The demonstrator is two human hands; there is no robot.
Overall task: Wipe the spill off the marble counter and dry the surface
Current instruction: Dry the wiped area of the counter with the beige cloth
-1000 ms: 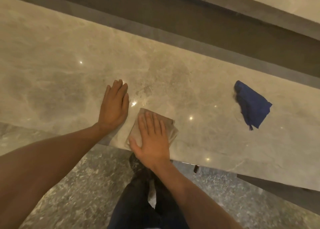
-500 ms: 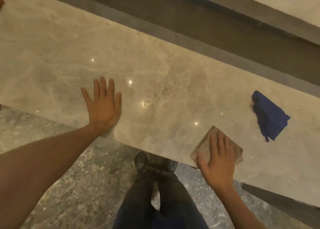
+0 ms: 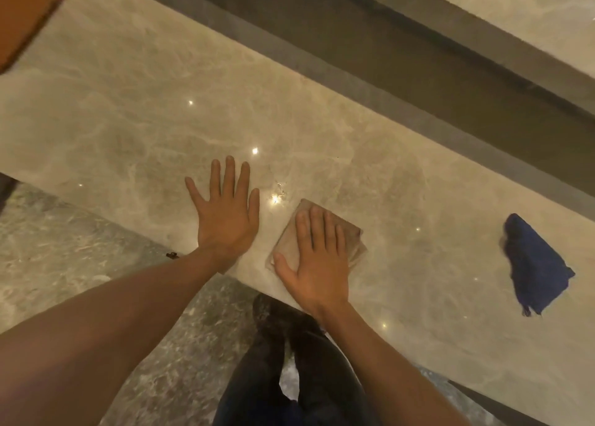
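Both hands' fingers flat: right hand (image 3: 317,264) on folded cloth (image 3: 351,238), left hand (image 3: 227,219) on marble counter (image 3: 128,119).

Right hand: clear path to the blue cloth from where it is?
Probably yes. The right hand presses flat on the tan cloth; the blue cloth lies further right on the marble counter, with only bare marble between. It would likely need to leave or slide the tan cloth.

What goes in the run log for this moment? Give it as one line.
stage: wiping | right hand: flat on beige cloth | left hand: flat on marble counter | blue cloth: lying apart, untouched
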